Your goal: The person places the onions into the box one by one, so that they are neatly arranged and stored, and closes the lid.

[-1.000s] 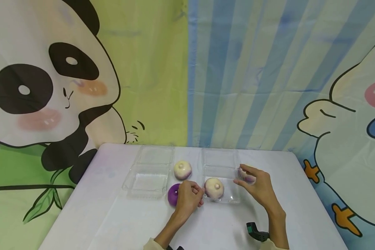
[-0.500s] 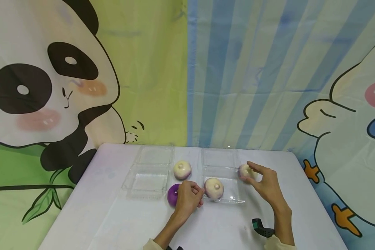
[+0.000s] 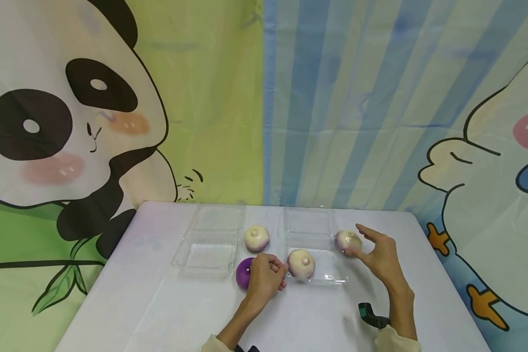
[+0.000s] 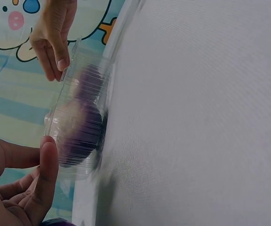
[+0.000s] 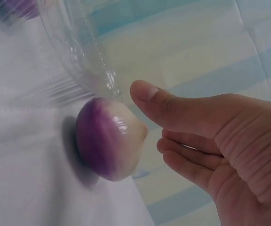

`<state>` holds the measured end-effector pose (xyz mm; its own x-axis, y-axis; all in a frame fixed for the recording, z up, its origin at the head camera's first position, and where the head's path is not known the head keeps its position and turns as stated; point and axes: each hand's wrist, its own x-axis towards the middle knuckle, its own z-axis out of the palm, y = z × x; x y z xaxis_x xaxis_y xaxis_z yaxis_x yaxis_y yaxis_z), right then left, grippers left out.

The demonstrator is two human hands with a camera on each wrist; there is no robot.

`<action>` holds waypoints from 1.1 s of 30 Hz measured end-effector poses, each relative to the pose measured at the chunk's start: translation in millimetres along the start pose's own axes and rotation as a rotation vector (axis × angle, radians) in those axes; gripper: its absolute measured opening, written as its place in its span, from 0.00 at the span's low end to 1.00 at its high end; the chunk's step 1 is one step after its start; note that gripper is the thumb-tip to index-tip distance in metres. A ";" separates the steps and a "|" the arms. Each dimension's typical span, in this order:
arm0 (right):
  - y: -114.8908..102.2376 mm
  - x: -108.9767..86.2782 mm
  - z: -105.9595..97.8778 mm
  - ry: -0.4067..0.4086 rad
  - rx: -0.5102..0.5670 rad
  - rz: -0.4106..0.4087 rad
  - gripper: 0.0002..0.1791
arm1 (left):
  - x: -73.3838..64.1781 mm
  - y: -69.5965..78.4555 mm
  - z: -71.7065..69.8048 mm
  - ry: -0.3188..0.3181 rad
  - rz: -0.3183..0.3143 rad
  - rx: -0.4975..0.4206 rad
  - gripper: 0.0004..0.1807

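Cartoon backdrop (image 3: 220,98) behind a white tabletop (image 3: 167,313)

The left hand (image 3: 266,276) pinched the rim of the right box (image 3: 327,269), clear and open, with a pale bulb (image 3: 301,264) inside. That hand partly hid a purple bulb (image 3: 243,274) in the head view. The right hand (image 3: 383,256) was spread beside an outer bulb (image 3: 349,241), just outside the box's right wall. From the head its thumb seemed to overlap the outer bulb; the right wrist view showed a gap, and the bulb's purple side. Through the ribbed box wall, the left wrist view gave only blurred bulbs.
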<state>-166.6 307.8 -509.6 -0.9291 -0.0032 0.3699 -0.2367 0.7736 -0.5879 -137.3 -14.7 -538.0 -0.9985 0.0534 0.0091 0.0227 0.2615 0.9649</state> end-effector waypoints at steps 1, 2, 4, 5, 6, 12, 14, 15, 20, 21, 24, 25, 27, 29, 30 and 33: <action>1.8 0.3 0.5 -0.002 -0.002 0.002 0.43 | 0.0 0.0 0.0 0.000 0.000 -0.001 0.12; 3.6 0.6 1.0 -0.005 -0.004 0.004 0.44 | 0.1 0.1 -0.2 -0.001 -0.002 0.000 0.12; 5.8 1.1 1.7 -0.012 -0.006 0.008 0.44 | 0.2 0.5 -0.5 -0.001 -0.004 0.004 0.12; 6.8 1.3 2.0 -0.016 -0.007 0.012 0.44 | 0.2 0.7 -0.6 -0.001 -0.004 0.005 0.12; 7.4 1.5 2.1 -0.020 -0.007 0.018 0.44 | 0.3 0.7 -0.6 -0.001 -0.004 0.006 0.12; 8.5 1.3 1.0 -0.046 -0.023 0.056 0.46 | 0.3 1.7 -0.2 0.000 -0.012 0.002 0.12; 9.6 0.9 1.2 -0.056 -0.026 0.063 0.46 | 0.3 1.7 0.1 0.001 -0.006 -0.003 0.12; 10.3 0.7 1.6 -0.061 -0.027 0.068 0.46 | 0.3 1.5 0.3 0.001 -0.003 -0.006 0.12; 15.5 0.4 4.6 -0.077 -0.022 0.084 0.48 | -0.4 1.9 0.3 0.002 0.000 -0.015 0.12; 16.2 0.5 5.2 -0.078 -0.022 0.085 0.48 | -0.6 2.1 0.1 0.003 0.000 -0.017 0.12; 17.7 0.8 6.5 -0.082 -0.018 0.086 0.48 | -0.9 2.5 -0.2 0.006 0.002 -0.020 0.12; 18.1 0.8 7.0 -0.084 -0.016 0.088 0.48 | -0.9 2.3 -0.1 0.007 0.002 -0.022 0.11; 19.0 1.0 8.0 -0.090 -0.011 0.092 0.47 | -0.6 1.6 -0.2 0.004 0.001 -0.016 0.12; 20.4 0.9 9.4 -0.096 -0.006 0.095 0.47 | -0.4 0.9 -0.1 0.003 -0.001 -0.014 0.12; 21.1 1.0 10.1 -0.099 -0.002 0.098 0.47 | -0.6 1.0 -0.1 0.003 0.000 -0.014 0.12; 22.9 0.9 11.8 -0.108 0.000 0.101 0.47 | -1.2 0.7 0.0 0.003 0.005 -0.015 0.12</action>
<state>-176.2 318.0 -531.3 -0.9733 0.0062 0.2294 -0.1408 0.7731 -0.6184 -136.1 -14.6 -537.3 -0.9986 0.0513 0.0144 0.0266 0.2468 0.9687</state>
